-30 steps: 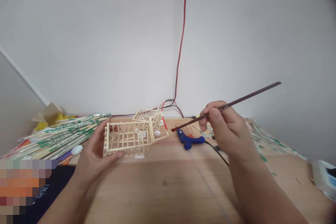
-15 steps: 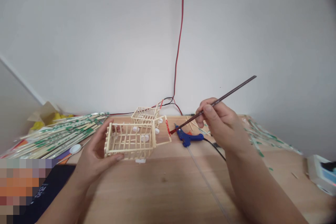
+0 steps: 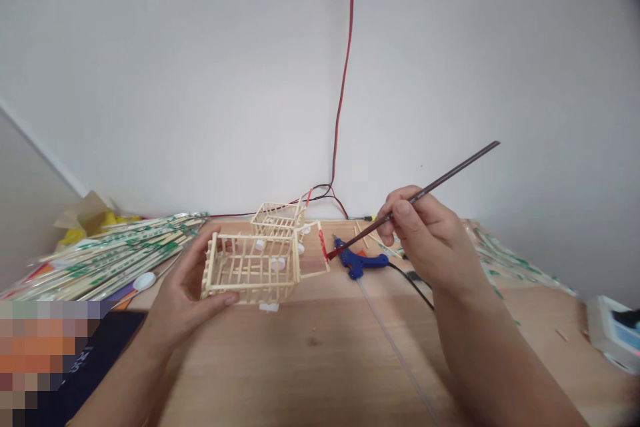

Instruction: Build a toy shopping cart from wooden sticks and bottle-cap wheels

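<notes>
My left hand [image 3: 183, 297] grips the left end of a small cage-like frame of pale wooden sticks [image 3: 250, 267], thumb under its front edge, fingers behind. An open stick panel with a red-painted edge [image 3: 320, 250] hangs off the frame's right side. My right hand [image 3: 430, 237] pinches a long dark paintbrush [image 3: 450, 173]. The brush's red tip touches the red edge of that panel. A second stick frame [image 3: 277, 217] stands just behind the first one.
A blue glue gun [image 3: 363, 260] with a black cord lies on the wooden table [image 3: 320, 360] just right of the brush tip. Wrapped chopsticks [image 3: 105, 253] are piled at the left. A red and black wire [image 3: 345, 80] runs up the wall. A white device [image 3: 613, 330] sits far right.
The brush tip has moved left from above the glue gun to the panel's red edge. The frame in my left hand has turned slightly, with the panel swung out to the right.
</notes>
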A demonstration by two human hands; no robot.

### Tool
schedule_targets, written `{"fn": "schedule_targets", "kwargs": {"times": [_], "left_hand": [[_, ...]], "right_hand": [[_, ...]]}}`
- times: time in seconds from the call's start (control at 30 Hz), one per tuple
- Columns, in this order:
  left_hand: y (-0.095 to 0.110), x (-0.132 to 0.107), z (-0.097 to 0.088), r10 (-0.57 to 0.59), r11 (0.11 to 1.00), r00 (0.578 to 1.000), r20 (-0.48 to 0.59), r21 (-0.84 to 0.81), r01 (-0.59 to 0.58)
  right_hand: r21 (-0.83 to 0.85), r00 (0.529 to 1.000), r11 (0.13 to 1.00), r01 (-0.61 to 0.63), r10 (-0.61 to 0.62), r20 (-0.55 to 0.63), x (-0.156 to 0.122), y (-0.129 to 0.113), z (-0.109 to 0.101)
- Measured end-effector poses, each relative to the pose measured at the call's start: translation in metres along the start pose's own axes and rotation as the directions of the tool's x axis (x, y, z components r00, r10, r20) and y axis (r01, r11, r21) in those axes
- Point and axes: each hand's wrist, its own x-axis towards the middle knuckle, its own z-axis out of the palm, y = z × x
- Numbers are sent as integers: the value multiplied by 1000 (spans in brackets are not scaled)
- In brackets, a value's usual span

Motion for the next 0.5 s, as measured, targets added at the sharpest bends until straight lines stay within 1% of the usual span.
{"fn": "schedule_targets", "kwargs": {"times": [0.13, 0.33, 0.43, 0.5], "left_hand": [[1, 0, 0, -1, 1000, 1000, 11, 5, 1], [-1, 0, 0, 7, 1000, 1000, 23, 9, -7], [-1, 0, 0, 6, 1000, 1000, 27, 12, -7], [-1, 0, 0, 5, 1000, 1000, 23, 9, -5]], "right_hand": [[-9, 999, 1000, -4, 4, 51, -1, 2, 2], [-28, 999, 999, 34, -33, 15, -2, 0, 1], [-58, 997, 998, 34, -29, 73, -4, -3, 0], [-87, 997, 996, 34, -28, 74, -4, -4, -1]]}}
